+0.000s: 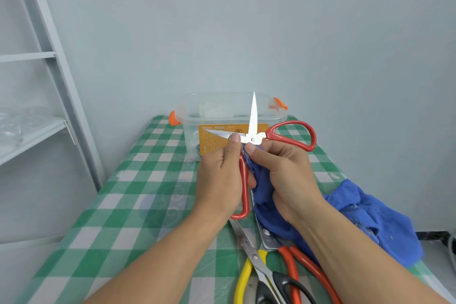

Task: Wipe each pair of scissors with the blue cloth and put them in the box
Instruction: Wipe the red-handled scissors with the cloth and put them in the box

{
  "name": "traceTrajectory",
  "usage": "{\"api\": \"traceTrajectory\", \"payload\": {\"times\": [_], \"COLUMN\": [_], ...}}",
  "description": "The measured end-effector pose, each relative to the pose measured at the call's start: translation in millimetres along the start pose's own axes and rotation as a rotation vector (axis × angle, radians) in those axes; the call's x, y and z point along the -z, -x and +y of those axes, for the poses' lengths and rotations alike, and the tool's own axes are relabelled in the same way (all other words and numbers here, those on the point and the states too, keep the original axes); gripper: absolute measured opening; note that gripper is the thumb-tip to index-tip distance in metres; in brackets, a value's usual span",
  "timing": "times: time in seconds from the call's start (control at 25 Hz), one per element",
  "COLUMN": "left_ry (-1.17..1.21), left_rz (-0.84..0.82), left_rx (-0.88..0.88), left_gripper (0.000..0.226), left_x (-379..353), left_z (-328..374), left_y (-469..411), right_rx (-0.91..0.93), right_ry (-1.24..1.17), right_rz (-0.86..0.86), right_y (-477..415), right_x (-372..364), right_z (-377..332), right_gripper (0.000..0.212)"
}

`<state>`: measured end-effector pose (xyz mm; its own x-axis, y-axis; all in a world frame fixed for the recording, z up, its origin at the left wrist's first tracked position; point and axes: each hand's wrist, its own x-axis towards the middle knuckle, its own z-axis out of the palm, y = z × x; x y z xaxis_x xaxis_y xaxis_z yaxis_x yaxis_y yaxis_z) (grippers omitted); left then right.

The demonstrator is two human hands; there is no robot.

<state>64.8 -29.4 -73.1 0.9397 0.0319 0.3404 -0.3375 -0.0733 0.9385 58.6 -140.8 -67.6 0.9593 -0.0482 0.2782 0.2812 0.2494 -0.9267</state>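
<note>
I hold a pair of red-handled scissors point(291, 134) with its blades spread wide, one blade pointing up and one to the left. My left hand point(219, 177) grips its lower red handle, thumb on the left blade. My right hand point(283, 177) holds the blue cloth point(365, 217) bunched against the scissors just below the pivot. The clear plastic box point(195, 111) with orange clips stands behind, at the far end of the table.
On the green checked tablecloth point(128, 205) near the front edge lie yellow-and-black scissors point(256, 271) and orange-handled shears point(296, 261), partly under the cloth. A grey metal shelf frame point(49, 57) stands to the left. The wall is close behind the box.
</note>
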Motion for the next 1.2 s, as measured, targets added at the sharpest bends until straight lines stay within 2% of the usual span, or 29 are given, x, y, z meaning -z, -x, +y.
{"api": "traceTrajectory", "payload": {"times": [0.2, 0.36, 0.56, 0.68, 0.92, 1.04, 1.2], "left_ry": [0.039, -0.065, -0.129, -0.124, -0.054, -0.066, -0.015], "left_rz": [0.016, 0.006, 0.007, 0.002, 0.008, 0.040, 0.035], "left_rx": [0.012, -0.016, -0.072, -0.076, -0.068, -0.061, -0.014], "left_gripper": [0.068, 0.074, 0.072, 0.070, 0.069, 0.062, 0.064], "left_x": [0, 1, -1, -2, -1, 4, 5], "left_z": [1, 6, 6, 6, 10, 1, -7], "left_y": [0, 3, 6, 9, 6, -1, -9], "right_rx": [0.037, 0.033, -0.043, -0.110, -0.111, -0.078, -0.043], "right_ry": [0.018, -0.003, -0.106, -0.110, -0.056, -0.049, 0.040], "right_rz": [-0.026, -0.022, 0.038, 0.041, 0.003, -0.005, 0.001], "right_y": [-1, -2, -3, -2, -3, -3, -5], "right_x": [2, 3, -1, 0, 12, 12, 12], "right_z": [2, 4, 2, 1, -1, 0, 5], "right_gripper": [0.032, 0.031, 0.027, 0.017, 0.042, 0.023, 0.029]}}
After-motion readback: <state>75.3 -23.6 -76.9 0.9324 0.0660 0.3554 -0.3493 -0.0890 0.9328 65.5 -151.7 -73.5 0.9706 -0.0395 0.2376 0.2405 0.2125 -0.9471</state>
